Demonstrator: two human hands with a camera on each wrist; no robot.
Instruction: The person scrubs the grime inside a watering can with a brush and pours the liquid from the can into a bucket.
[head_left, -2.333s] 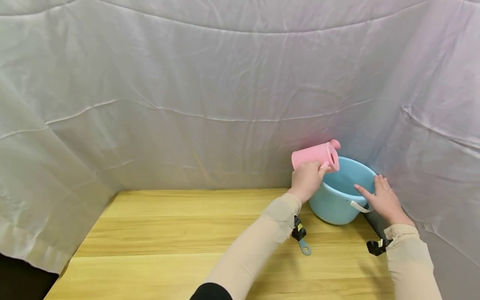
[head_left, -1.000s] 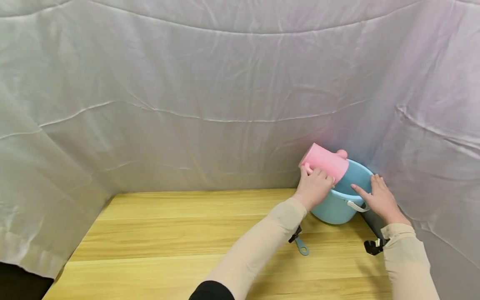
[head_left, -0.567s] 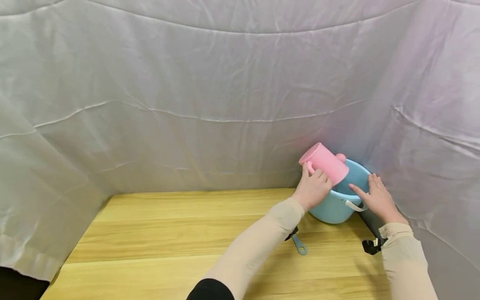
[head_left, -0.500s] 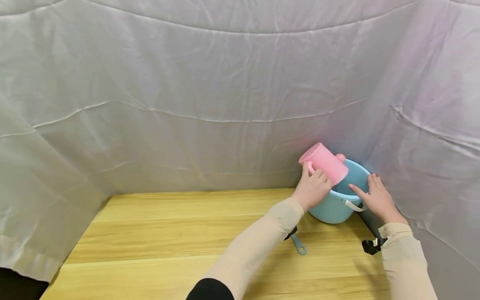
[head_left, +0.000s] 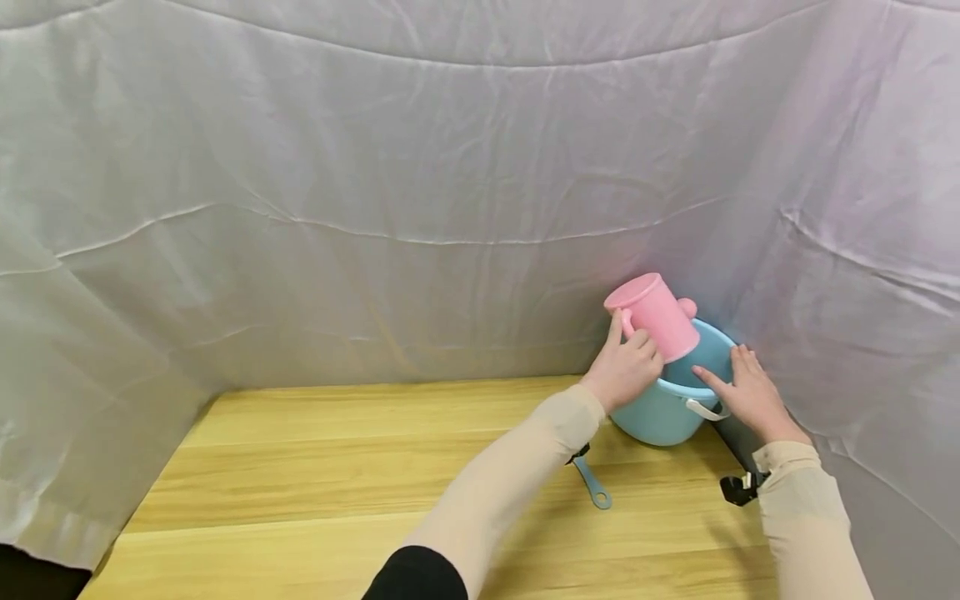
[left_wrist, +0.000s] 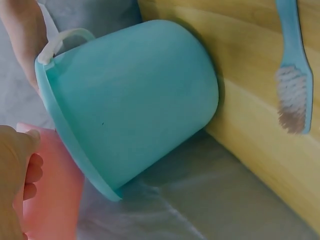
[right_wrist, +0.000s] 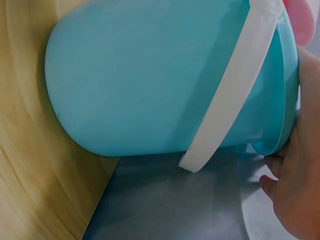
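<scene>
My left hand (head_left: 622, 367) grips the handle of a pink watering can (head_left: 663, 321). Held over the left rim of a light blue bucket (head_left: 652, 417), the can is steeply tipped, its lower end toward the opening and its round spout head on the right. In the left wrist view, fingers curl at the pink can (left_wrist: 55, 190) beside the rim. My right hand (head_left: 753, 400) holds the bucket's right rim, thumb over the inside and fingers outside. The right wrist view has these fingers bent around the rim, near the white bail handle (right_wrist: 230, 95). The bucket's inside is mostly hidden.
A blue scrub brush (left_wrist: 295, 85) with pale bristles lies on the wooden table (head_left: 300, 467); my left forearm partly covers it in the head view. Grey cloth (head_left: 450, 250) hangs behind and close along the right side of the bucket.
From nearly level, the watering can has tipped further: its left end has risen and its right end has dropped over the bucket. My right hand has stayed on the rim.
</scene>
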